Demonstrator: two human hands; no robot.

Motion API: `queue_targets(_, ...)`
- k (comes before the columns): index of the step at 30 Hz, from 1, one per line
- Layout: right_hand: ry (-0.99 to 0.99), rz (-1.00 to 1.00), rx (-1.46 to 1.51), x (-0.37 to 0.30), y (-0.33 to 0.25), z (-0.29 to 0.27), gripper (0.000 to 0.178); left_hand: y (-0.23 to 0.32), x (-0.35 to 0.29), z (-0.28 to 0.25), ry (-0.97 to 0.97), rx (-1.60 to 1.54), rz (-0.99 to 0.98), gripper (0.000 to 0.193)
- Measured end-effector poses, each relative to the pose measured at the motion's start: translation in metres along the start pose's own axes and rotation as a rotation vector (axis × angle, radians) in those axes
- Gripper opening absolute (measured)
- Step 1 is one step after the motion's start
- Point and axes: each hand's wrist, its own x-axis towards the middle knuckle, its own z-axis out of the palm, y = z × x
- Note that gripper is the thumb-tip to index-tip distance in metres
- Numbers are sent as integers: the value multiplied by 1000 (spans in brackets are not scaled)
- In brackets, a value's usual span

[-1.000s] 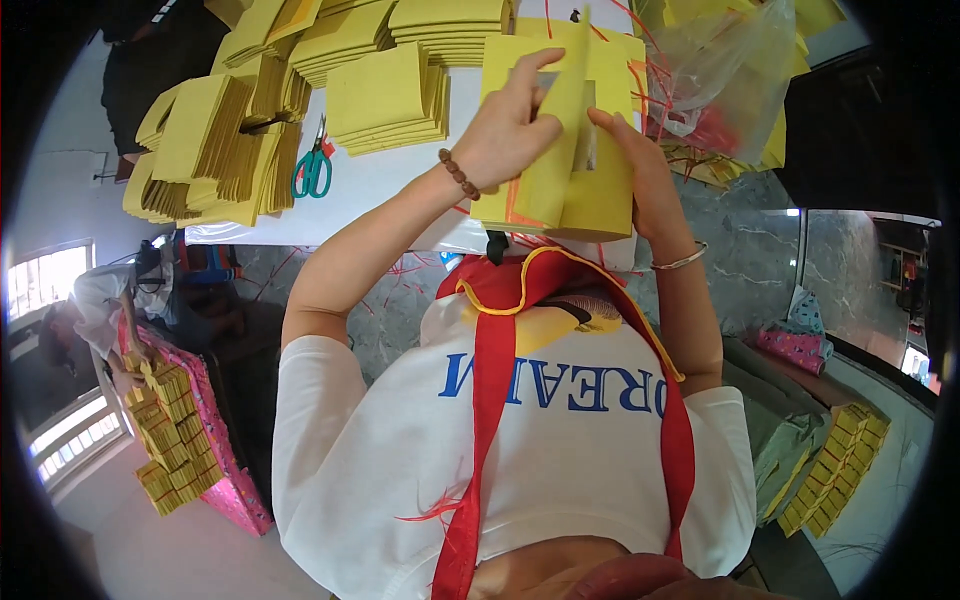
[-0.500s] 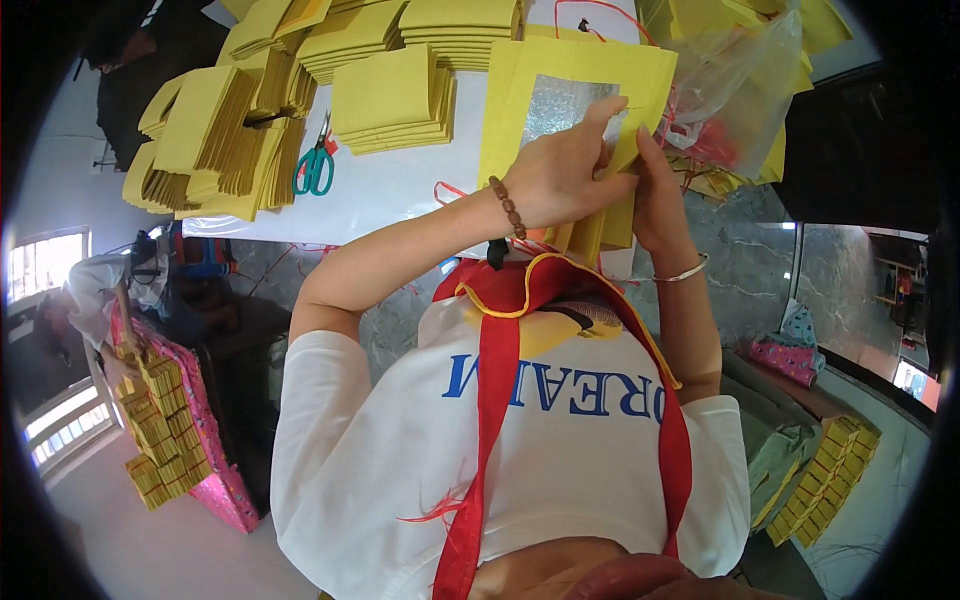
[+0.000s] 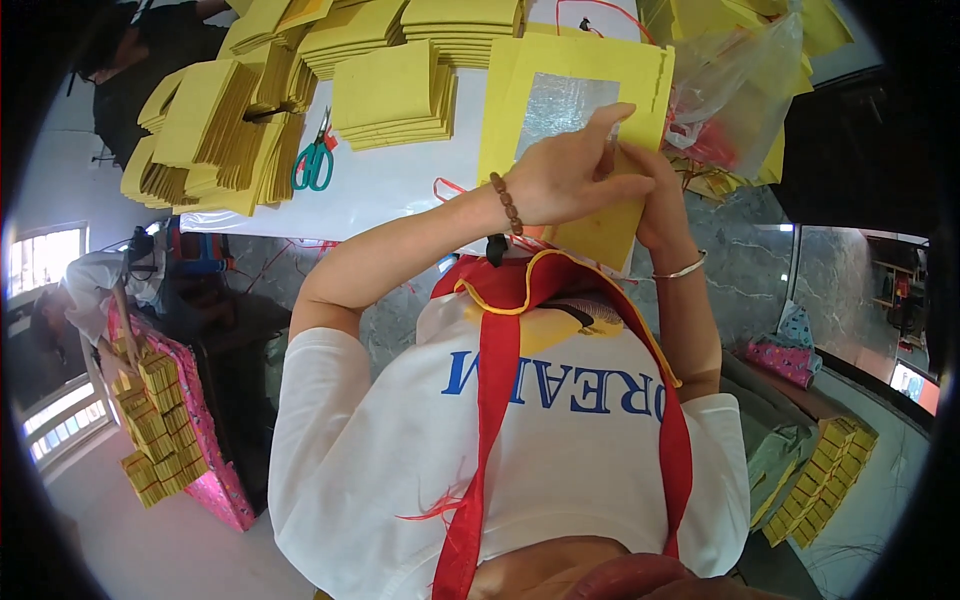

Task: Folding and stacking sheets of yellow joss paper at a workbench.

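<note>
A stack of yellow paper sheets [image 3: 505,100], the top one with a silver foil patch [image 3: 565,105], lies before me at the table's edge. My left hand [image 3: 570,175], with a brown bead bracelet at its wrist, rests over the sheets, thumb and index finger stretched apart. My right hand [image 3: 662,205], wearing a silver bangle, curls at the right edge of the paper; the left thumb crosses in front of it. Its fingers are partly hidden. A folded yellow flap [image 3: 600,235] hangs below my hands toward my red apron [image 3: 500,285].
Folded yellow paper bundles [image 3: 390,90] stand in rows across the white table [image 3: 370,195]. Teal-handled scissors [image 3: 313,165] lie beside them. A clear plastic bag [image 3: 735,110] sits at the right. At far left a person [image 3: 95,290] is near stacked yellow bundles [image 3: 160,425].
The paper's lower part, which stood in raised folds under my hands, now looks flatter. My right fingers have moved in from the edge, beneath the left thumb.
</note>
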Motion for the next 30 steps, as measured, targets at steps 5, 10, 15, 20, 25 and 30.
queue_targets(5,210,30,131,-2,5,-5,17,-25,1,-37,424,25,69,43)
queue_targets(10,74,10,234,0,12,-20,14,-64,6,-68,636,-194,-86,41)
queue_targets(15,56,6,295,0,9,-12,15,-63,3,-66,467,-460,-277,42)
queue_targets(20,89,-22,296,0,2,-7,17,-58,-1,-69,460,-716,-135,34)
queue_targets(25,44,-8,339,5,6,-17,18,-44,-5,-60,338,-914,-81,29)
queue_targets(30,102,-37,364,5,6,-32,23,-48,-2,-64,376,-1048,-76,30)
